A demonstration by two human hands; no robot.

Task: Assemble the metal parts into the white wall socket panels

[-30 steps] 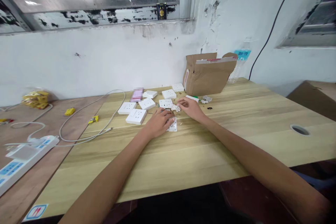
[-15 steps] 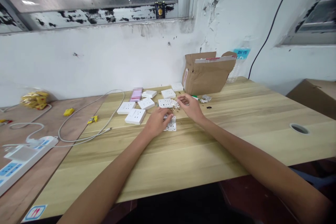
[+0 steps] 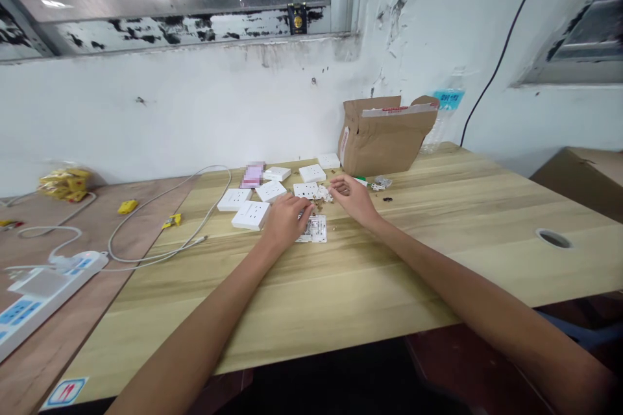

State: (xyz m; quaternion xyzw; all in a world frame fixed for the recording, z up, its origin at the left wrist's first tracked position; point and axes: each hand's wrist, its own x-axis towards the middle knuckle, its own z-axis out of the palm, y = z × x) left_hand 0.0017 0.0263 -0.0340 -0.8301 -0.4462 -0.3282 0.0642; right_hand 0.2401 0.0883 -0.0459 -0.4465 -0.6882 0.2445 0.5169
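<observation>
Over the left edge of an opened white socket housing [image 3: 317, 229] is my left hand [image 3: 286, 219], its fingers bent close together; what they hold, if anything, is too small to tell. My right hand [image 3: 352, 198] is beside a pile of small white parts [image 3: 323, 192], with thumb and forefinger pinched at the pile's right side. A white socket faceplate [image 3: 305, 190] lies just left of that pile. Tiny brass-coloured pieces [image 3: 318, 206] are scattered between the hands. Several white sockets, one of them nearest my left hand [image 3: 250, 214], lie to the left.
A cardboard box [image 3: 389, 136] stands against the wall behind my right hand. Beside it are a green-handled tool [image 3: 361, 180] and a small clear bag [image 3: 383, 181]. At left are a white cable [image 3: 146, 260], a power strip [image 3: 48, 295] and yellow items [image 3: 127, 207].
My left hand has shifted slightly left, uncovering more of the opened housing. My right hand has barely moved.
</observation>
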